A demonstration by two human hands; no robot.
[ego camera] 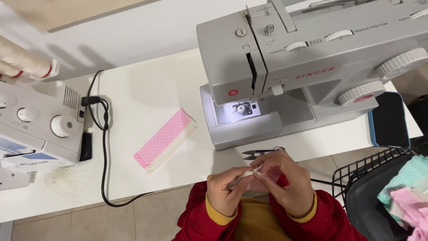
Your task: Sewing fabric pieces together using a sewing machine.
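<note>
Closest to you are your own red sleeves (198, 221) with their mustard cuffs, and just above them your two hands meet at the near edge of the white table (147, 93). Your left hand (225, 189) is curled, thumb and fingers pinched on one end of a small pale fabric piece (248, 175); your right hand (285, 180) closes on the other end, fingers bent over the top of it, so the piece sits between the two hands and is mostly hidden by them (only a pale sliver shows where the fingertips meet). Just beyond your right knuckles, a pair of dark thread snips (261, 152) lies on the table, near the hand, though whether they touch it I cannot tell. Behind the snips stands the grey sewing machine (312, 67), its lamp lighting the needle plate (243, 108). To the left of your hands, well apart, a folded strip of pink dotted fabric (162, 139) backed with white lies at a slant on the table. Further left a black cable (104, 147) loops down past a white serger (35, 129), with a small tuft of pale thread scraps (64, 176) beside it. At your right, a black wire basket (379, 178) holds pink and mint fabric pieces (408, 194).
</note>
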